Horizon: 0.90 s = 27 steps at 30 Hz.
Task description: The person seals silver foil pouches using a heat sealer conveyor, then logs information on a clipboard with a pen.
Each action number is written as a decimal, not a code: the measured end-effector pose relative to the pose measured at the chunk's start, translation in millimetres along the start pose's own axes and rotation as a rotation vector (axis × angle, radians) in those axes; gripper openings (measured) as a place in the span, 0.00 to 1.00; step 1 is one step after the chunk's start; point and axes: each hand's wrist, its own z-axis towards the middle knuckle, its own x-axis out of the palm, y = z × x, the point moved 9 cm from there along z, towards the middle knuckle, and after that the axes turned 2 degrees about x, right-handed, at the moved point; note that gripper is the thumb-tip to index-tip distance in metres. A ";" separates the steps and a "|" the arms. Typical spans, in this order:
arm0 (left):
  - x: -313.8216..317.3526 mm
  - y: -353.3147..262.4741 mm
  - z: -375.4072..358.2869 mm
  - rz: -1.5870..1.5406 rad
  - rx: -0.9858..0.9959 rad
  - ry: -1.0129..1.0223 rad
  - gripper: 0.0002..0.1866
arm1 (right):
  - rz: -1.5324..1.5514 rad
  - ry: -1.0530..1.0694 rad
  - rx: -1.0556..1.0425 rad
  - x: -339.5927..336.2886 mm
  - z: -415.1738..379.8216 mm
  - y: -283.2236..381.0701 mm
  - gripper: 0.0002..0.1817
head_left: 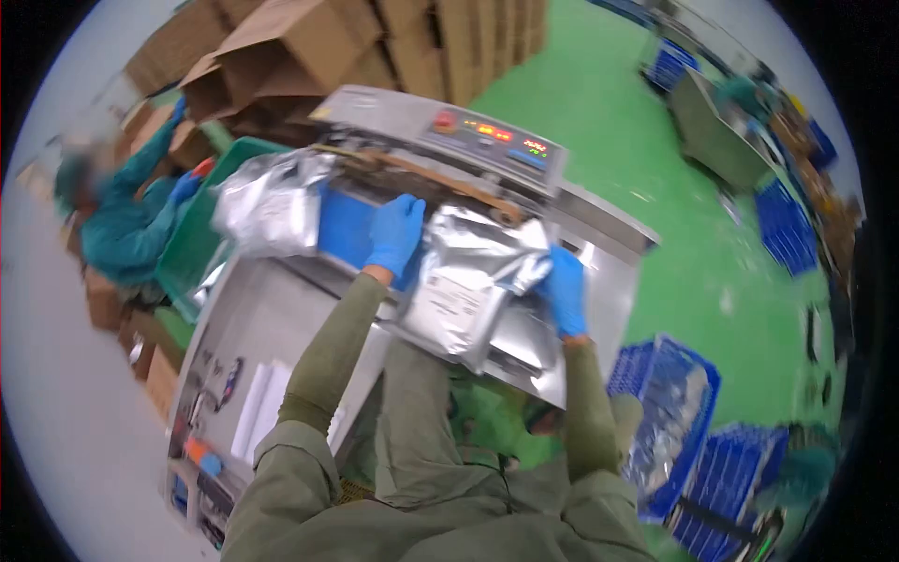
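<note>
A shiny silver foil bag with a printed white label lies in front of the sealing machine, its surface creased. My right hand, in a blue glove, grips the bag's right edge; some of its fingers are hidden by the foil. Just left of the bag, my left hand, also gloved in blue, is over the machine's blue belt with fingers curled together. Whether anything is in those fingers I cannot make out. Another silver bag sits at the belt's left end, apart from my hands.
A green crate stands at the left, beside a person in teal. Papers and a marker lie on the metal table. Cardboard boxes are stacked behind the machine. A blue basket holding silver bags is at the lower right.
</note>
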 end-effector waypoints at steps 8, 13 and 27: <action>-146.4 147.1 15.6 0.992 0.014 -0.001 0.30 | 0.451 -0.082 0.961 -56.2 -70.6 -18.7 0.13; -218.0 267.5 44.5 1.115 -0.122 0.076 0.30 | 0.260 -0.114 0.990 -112.9 -110.2 -28.6 0.14; -278.1 238.7 -246.8 0.897 0.008 0.220 0.22 | -0.819 -0.209 1.338 -444.6 -494.9 -172.1 0.16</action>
